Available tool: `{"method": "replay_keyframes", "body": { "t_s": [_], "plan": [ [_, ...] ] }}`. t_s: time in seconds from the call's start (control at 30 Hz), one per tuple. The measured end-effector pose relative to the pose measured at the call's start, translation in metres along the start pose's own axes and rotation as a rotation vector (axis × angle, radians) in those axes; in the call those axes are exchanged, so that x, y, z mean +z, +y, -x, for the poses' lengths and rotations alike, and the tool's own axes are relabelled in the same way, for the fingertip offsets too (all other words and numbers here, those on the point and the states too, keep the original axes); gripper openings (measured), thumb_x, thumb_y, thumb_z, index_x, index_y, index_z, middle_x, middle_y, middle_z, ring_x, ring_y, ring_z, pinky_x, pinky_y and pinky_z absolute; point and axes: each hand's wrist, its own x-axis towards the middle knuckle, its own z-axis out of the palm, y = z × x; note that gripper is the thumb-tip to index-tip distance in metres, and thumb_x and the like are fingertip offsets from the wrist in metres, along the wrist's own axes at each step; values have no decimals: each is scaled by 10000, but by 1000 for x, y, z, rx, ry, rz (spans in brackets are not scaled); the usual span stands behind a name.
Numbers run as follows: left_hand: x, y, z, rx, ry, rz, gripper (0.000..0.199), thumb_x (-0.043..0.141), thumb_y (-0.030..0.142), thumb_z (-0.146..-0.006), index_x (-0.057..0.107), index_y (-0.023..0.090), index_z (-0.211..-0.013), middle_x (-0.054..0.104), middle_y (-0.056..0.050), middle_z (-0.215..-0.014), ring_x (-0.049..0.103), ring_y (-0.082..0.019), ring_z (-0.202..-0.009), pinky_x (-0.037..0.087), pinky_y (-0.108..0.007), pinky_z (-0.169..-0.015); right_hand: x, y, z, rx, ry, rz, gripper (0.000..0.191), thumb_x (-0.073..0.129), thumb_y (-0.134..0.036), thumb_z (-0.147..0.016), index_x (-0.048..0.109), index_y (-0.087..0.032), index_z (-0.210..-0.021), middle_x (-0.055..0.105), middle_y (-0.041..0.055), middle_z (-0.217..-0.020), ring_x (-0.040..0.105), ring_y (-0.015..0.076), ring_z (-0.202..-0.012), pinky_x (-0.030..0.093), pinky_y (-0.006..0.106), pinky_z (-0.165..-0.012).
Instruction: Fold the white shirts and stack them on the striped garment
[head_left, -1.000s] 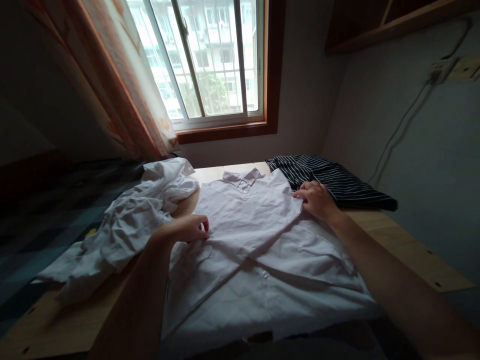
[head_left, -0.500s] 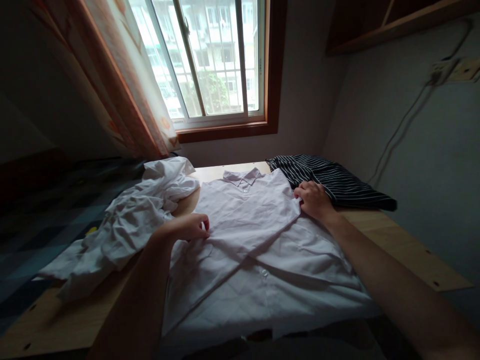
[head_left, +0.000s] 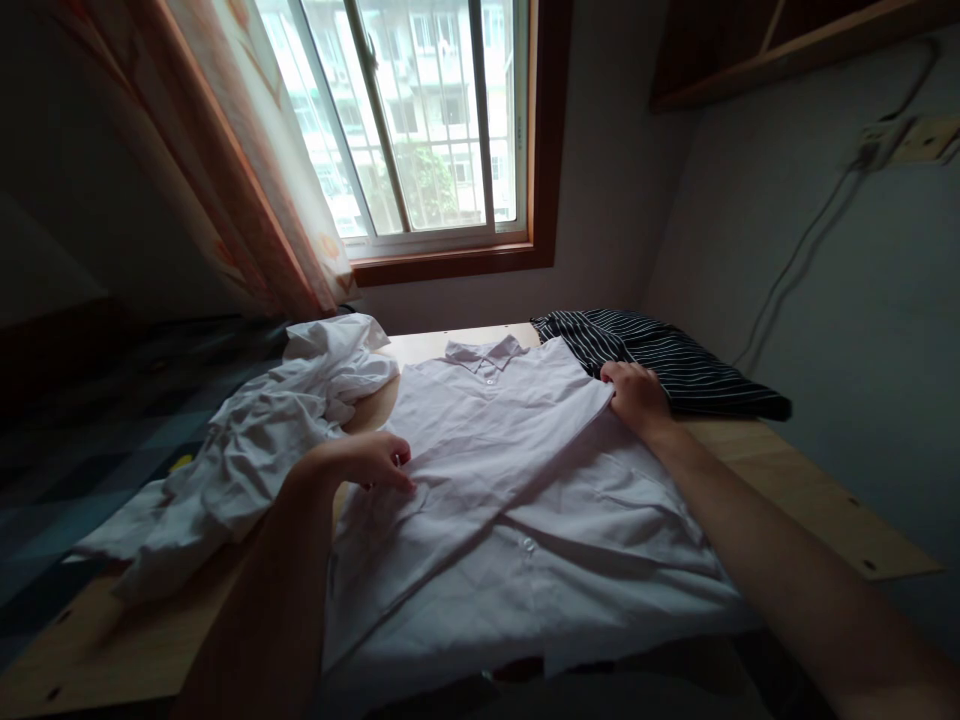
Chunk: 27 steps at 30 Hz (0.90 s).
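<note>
Head view: right hand (head_left: pixel 637 397) holding shirt (head_left: pixel 480 440) (fingertips (head_left: pixel 607 372) half-hidden).

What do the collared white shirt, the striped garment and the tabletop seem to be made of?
Collared white shirt: matte woven cloth, perhaps cotton or a blend, judging by its creases.
Striped garment: soft dark fabric with thin pale stripes; fibre unclear.
Tabletop: probably wood or plywood, smooth-looking, given its pale tan colour.

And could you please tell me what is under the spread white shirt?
A pale wooden board shows beyond the collar, so the white shirt appears to rest on it. Anything else directly beneath is covered by the cloth and cannot be seen.
</note>
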Motion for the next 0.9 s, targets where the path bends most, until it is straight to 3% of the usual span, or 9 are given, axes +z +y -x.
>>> {"method": "replay_keyframes", "body": {
  "t_s": [0.3, 0.5, 0.6, 0.7, 0.9],
  "plan": [
    [-1, -2, 2, -9, -53, 54, 463, 716, 558, -502, 581, 188, -744, 617, 2, -657, 596, -176, -624, 436, -261, -565, 6, 3, -1, 117, -83, -7, 287, 442, -115, -896, 682, -178, -1040, 710, 130, -1089, 593, 269, -1029, 342, 344, -785],
    [-1, -7, 0, -22, -67, 48, 455, 734, 569, -490, 598, 185, -693, 610, 0, -613, 586, -178, -611, 430, -265, -559, 6, 3, 3, -4, -1, -9, 368, 440, -108, -882, 671, -193, -1155, 690, 134, -1109, 538, 283, -1054, 325, 364, -824],
    [-1, -8, -2, -23, -60, 40, 449, 731, 571, -493, 601, 182, -676, 593, 4, -585, 563, -170, -591, 407, -260, -540, 4, 0, 3, -50, 86, 5, 330, 440, -101, -879, 660, -179, -1113, 686, 134, -1073, 523, 280, -1023, 308, 367, -833],
    [0, -8, -3, -16, -45, 18, 424, 721, 555, -504, 607, 179, -663, 586, 4, -574, 540, -161, -579, 384, -257, -529, 2, -3, 3, -90, 86, 16, 284, 427, -87, -881, 662, -187, -1004, 687, 117, -1016, 529, 265, -985, 296, 363, -828],
    [-1, -9, -4, 1, -59, 5, 397, 716, 545, -520, 590, 181, -617, 559, 9, -540, 507, -150, -562, 361, -255, -523, 2, -3, 2, 69, 13, 44, 262, 421, -127, -912, 667, -169, -990, 697, 135, -1004, 551, 268, -975, 299, 357, -780]
  ]
}}
